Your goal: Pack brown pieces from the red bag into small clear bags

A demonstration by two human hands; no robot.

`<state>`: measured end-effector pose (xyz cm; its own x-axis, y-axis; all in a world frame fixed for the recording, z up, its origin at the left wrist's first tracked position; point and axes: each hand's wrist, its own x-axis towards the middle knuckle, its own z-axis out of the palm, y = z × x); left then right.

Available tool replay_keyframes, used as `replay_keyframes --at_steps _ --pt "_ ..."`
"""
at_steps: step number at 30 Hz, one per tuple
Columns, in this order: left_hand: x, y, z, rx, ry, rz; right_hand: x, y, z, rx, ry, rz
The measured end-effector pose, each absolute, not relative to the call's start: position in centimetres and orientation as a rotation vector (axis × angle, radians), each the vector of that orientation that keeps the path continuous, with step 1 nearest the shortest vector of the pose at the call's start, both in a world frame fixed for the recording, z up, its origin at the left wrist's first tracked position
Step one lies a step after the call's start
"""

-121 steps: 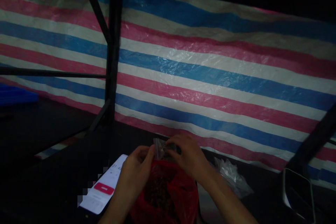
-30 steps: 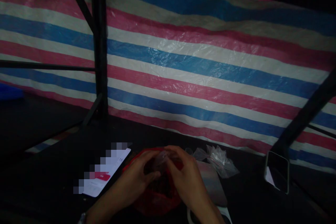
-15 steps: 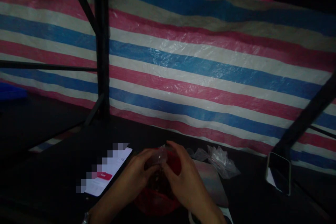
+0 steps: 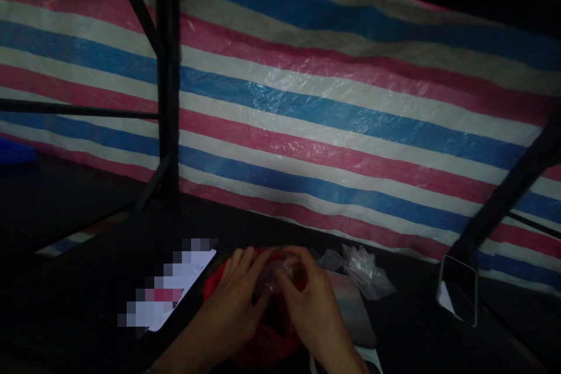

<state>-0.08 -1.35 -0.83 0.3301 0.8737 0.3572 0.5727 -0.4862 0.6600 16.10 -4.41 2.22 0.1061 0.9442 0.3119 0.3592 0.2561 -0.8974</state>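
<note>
Both of my hands meet low in the middle, over a red plastic bag [image 4: 267, 342] that lies on the dark table. My left hand [image 4: 239, 304] and my right hand [image 4: 309, 304] pinch a small clear plastic pouch [image 4: 276, 273] between their fingertips, just above the red bag's mouth. The fingers of both hands are closed on the pouch. What the pouch holds is too dim to make out.
A lit phone [image 4: 169, 295] lies left of the red bag. A flat grey slab [image 4: 353, 310] sits right of my hands, with crumpled clear bags [image 4: 362, 269] behind it. A second phone [image 4: 458, 298] leans at the right. A striped tarp [image 4: 333, 117] and black frame posts [image 4: 169, 76] stand behind.
Four seconds ago the pouch was held higher above the red bag. Over the last second my hands stayed low together over the bag, fingers shifting slightly on the pouch.
</note>
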Motion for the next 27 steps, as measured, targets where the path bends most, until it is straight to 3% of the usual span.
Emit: replay_keyframes --at_steps 7,17,27 --pt "0.5 -1.5 0.2 1.749 0.994 0.941 18.1 -3.5 2.4 -1.121 -1.145 0.901" --pt "1.2 -1.4 1.0 1.836 1.007 1.192 18.5 -4.2 3.5 -1.123 -1.177 0.934" --pt "0.7 -1.1 -0.1 1.541 0.956 1.107 19.1 -3.6 4.5 -1.084 -1.205 0.823"
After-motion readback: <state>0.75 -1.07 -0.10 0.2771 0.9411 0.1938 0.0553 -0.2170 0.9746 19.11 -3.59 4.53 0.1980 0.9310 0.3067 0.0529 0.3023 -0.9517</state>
